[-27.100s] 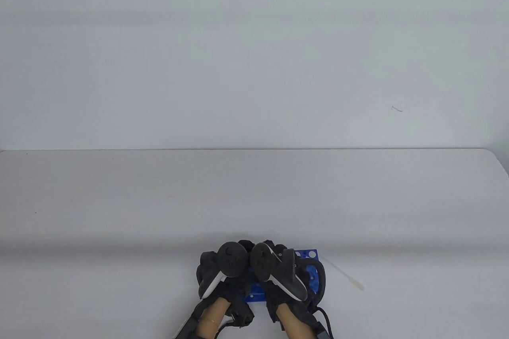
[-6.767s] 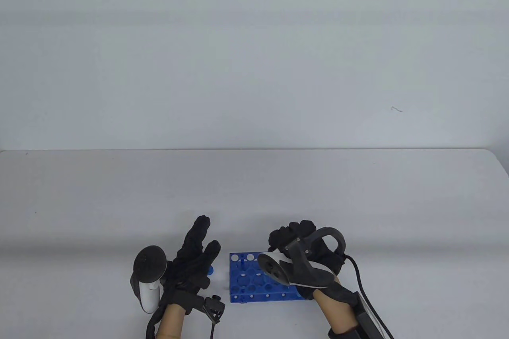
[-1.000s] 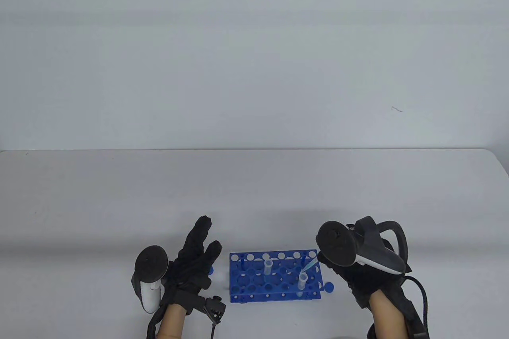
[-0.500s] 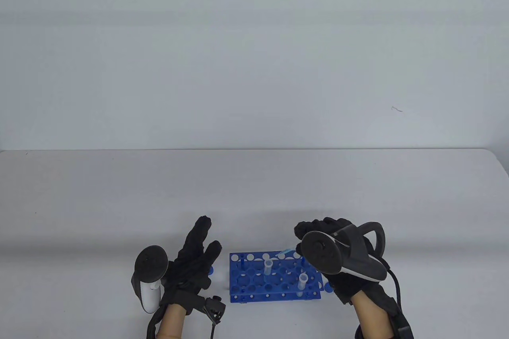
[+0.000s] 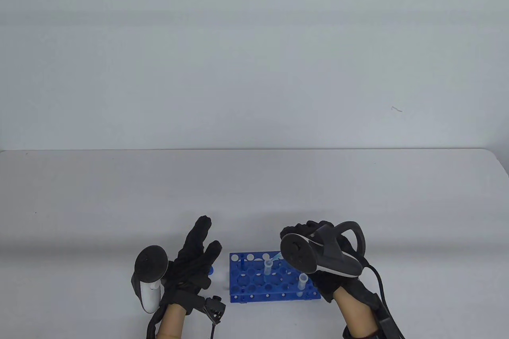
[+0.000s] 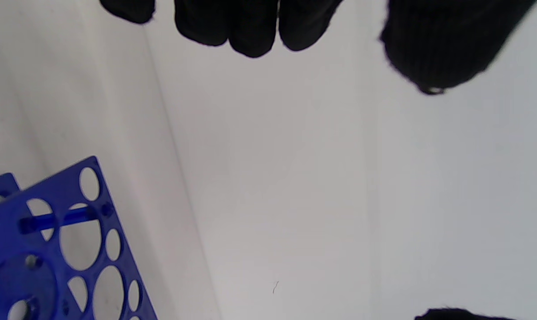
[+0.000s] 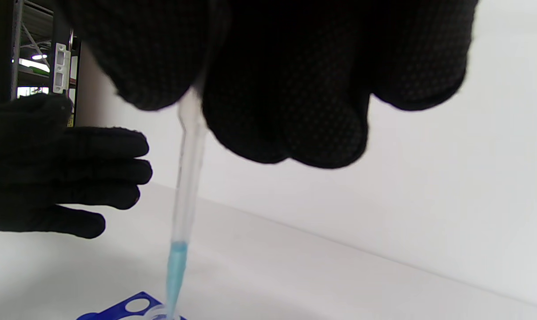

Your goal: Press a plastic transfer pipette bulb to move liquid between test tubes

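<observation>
A blue test tube rack (image 5: 254, 289) stands near the table's front edge. Two clear tubes stand in it: one in the middle (image 5: 267, 267), one to the right (image 5: 303, 282). My right hand (image 5: 314, 235) holds a clear plastic pipette (image 7: 186, 195) with blue liquid in its lower stem. Its tip (image 5: 273, 258) sits at the mouth of the middle tube (image 7: 159, 314). The bulb is hidden inside the glove. My left hand (image 5: 195, 255) is open and empty, left of the rack (image 6: 50, 249), fingers spread.
A small blue cap (image 5: 211, 271) lies on the table between my left hand and the rack. The white table (image 5: 254, 196) stretches far back to a pale wall. A cable trails from my right wrist (image 5: 379, 287).
My right hand has moved left with the pipette, from the right tube to the middle tube. The blue cap right of the rack is now hidden. My left hand has not moved.
</observation>
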A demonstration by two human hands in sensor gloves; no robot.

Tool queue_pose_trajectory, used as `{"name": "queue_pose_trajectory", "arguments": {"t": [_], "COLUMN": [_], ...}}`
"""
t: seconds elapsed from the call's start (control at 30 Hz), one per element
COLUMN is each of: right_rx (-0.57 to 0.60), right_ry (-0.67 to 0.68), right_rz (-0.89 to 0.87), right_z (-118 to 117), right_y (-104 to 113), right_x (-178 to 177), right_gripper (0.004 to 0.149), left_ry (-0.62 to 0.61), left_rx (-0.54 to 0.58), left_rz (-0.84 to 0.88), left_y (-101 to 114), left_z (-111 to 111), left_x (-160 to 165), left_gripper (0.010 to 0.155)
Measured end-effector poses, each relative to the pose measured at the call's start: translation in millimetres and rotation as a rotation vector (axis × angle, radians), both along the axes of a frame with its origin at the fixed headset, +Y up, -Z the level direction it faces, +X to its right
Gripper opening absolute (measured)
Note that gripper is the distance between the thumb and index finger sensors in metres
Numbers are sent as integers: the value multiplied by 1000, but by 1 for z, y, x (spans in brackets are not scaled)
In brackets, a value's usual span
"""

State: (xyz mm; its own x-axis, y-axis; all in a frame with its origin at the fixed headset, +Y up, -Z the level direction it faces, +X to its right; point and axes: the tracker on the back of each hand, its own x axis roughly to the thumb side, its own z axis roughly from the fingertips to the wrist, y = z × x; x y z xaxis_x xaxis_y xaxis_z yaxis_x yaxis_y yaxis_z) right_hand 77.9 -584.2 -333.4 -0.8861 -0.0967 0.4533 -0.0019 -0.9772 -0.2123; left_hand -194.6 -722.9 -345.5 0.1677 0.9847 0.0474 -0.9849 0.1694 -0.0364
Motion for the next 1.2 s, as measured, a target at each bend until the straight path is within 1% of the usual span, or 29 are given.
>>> {"name": "queue_pose_trajectory", "arguments": {"t": [0.27,0.47,0.8,1.0,1.2], "right_rx": [-26,26,141,169,173], "right_ry": [19,26,44,58,60], "right_rz": [64,126,141,136,129], "right_z": [-1,1,2,2,2], "right_y": [-11,-17,-24,-24,-24], "right_x": [-12,-24,-29,-29,-27], "right_gripper": [47,46,43,42,41], "left_ry": [0,0,0,0,0], "left_rx": [0,0,0,0,0], "left_rz": [0,0,0,0,0], "left_y": [0,0,0,0,0], "left_z": [0,0,0,0,0], "left_x": [0,0,0,0,0], "left_gripper": [88,88,88,88,88]}}
